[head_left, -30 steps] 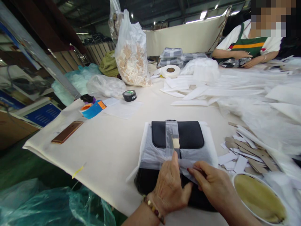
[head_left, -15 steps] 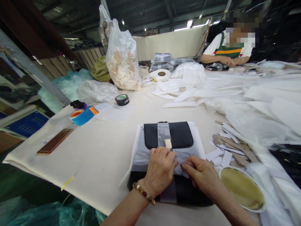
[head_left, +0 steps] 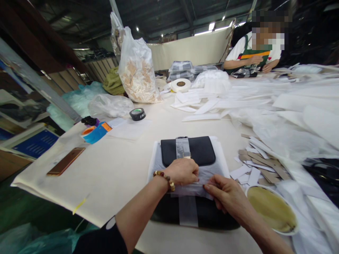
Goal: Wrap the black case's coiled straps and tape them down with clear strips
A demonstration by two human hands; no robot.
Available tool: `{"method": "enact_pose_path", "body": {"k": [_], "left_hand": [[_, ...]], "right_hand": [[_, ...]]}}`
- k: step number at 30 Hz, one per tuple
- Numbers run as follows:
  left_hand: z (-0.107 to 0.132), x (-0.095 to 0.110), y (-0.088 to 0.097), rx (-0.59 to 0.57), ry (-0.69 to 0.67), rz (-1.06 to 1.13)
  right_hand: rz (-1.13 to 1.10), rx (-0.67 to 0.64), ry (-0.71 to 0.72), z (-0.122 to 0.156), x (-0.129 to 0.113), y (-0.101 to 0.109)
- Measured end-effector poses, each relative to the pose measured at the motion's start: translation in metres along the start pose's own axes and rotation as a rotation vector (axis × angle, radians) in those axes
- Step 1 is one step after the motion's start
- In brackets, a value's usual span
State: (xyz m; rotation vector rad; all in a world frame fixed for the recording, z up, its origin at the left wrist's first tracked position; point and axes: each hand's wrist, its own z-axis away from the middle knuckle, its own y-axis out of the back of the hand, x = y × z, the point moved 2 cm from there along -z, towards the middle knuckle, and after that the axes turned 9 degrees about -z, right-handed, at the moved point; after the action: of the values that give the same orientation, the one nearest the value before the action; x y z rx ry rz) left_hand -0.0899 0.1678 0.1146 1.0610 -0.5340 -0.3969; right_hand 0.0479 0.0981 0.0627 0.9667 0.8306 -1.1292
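A black handbag (head_left: 212, 215) lies on the table in front of me, its short flap (head_left: 201, 150) at the far end. Thin white wrapping paper (head_left: 182, 190) covers the middle of the bag and shows around the flap. A translucent strip (head_left: 182, 148) runs over the flap, and another lies down the bag's near part. My left hand (head_left: 184, 171), with a beaded bracelet at the wrist, rests over the paper just below the clasp; its fingers are curled and what they hold is hidden. My right hand (head_left: 221, 190) pinches the paper's lower edge on the right.
Card strips (head_left: 261, 162) and a round tub of yellowish stuff (head_left: 271, 210) lie to the right. Further left are a phone (head_left: 66, 161), blue tape (head_left: 97, 133) and black tape (head_left: 137, 114). White sheets (head_left: 206, 106) spread behind. A co-worker (head_left: 254, 56) sits at the far right.
My left hand has turned at the wrist, its forearm swinging up and left over the paper, and it now covers most of the clasp. The right hand stays about where it was.
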Motion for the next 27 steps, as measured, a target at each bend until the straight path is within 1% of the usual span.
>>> {"method": "enact_pose_path", "body": {"k": [4, 8, 12, 15, 18, 20, 25, 27], "left_hand": [[-0.006, 0.0, 0.006, -0.127, -0.066, 0.062], [-0.01, -0.003, 0.002, -0.168, -0.104, 0.172], [-0.009, -0.006, -0.003, -0.12, -0.109, 0.222], [-0.005, -0.004, -0.003, -0.032, -0.125, 0.182], [-0.001, -0.002, -0.004, 0.035, -0.131, 0.117], [0.002, -0.001, -0.007, 0.058, -0.138, 0.083], [0.009, -0.002, -0.011, 0.083, -0.144, 0.025], [0.01, -0.003, -0.013, 0.089, -0.14, 0.01]], "right_hand": [[-0.025, -0.006, -0.01, 0.001, 0.001, 0.0], [-0.051, -0.019, 0.009, 0.003, 0.0, -0.001], [-0.059, -0.031, 0.021, 0.004, -0.001, 0.0], [-0.102, -0.053, 0.016, 0.005, -0.001, 0.001], [-0.118, -0.044, 0.008, 0.007, -0.003, 0.003], [-0.037, -0.01, 0.038, 0.009, -0.006, 0.005], [0.263, 0.097, 0.2, 0.007, -0.015, 0.008], [0.353, 0.132, 0.233, 0.005, -0.017, 0.008]]}}
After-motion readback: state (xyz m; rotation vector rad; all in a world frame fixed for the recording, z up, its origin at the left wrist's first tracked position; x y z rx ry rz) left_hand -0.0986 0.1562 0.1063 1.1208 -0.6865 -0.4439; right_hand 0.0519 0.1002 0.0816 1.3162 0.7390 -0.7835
